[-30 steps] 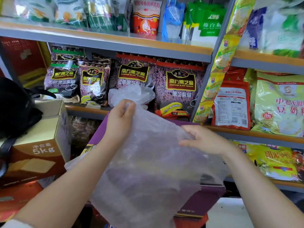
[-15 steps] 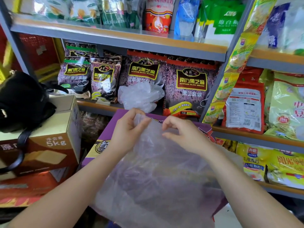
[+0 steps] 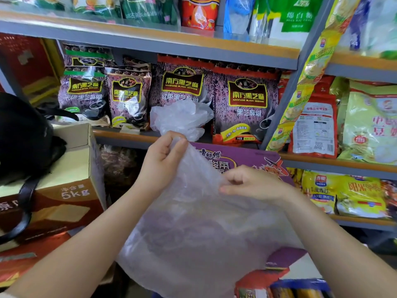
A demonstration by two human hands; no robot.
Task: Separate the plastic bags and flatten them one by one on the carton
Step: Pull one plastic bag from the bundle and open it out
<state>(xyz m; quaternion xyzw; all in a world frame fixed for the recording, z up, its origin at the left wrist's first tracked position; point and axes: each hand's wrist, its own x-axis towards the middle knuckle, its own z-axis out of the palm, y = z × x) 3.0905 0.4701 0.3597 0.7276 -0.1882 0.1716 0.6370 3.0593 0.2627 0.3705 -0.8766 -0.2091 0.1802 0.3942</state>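
At your far left a black bag point(image 3: 23, 134) sits on top of a brown cardboard box point(image 3: 64, 190) marked 5kg, and past it the shelf point(image 3: 129, 135) carries dark sesame-paste packets point(image 3: 129, 97). Your left hand point(image 3: 164, 160) pinches the top left corner of the clear plastic bag point(image 3: 193, 233), thumb and fingers curled round the film and lifting that edge a little. The bag lies spread over the purple carton point(image 3: 242, 157), covering most of its top, with the printed far edge showing above it and a near corner below. Just beyond the carton, on the shelf, a crumpled bundle of plastic bags point(image 3: 180, 119) rests against the packets. Your right hand point(image 3: 251, 186) pinches the bag's upper right edge, fingers curled on the film. Further right, yellow and red packets point(image 3: 363, 121) fill the next shelves.
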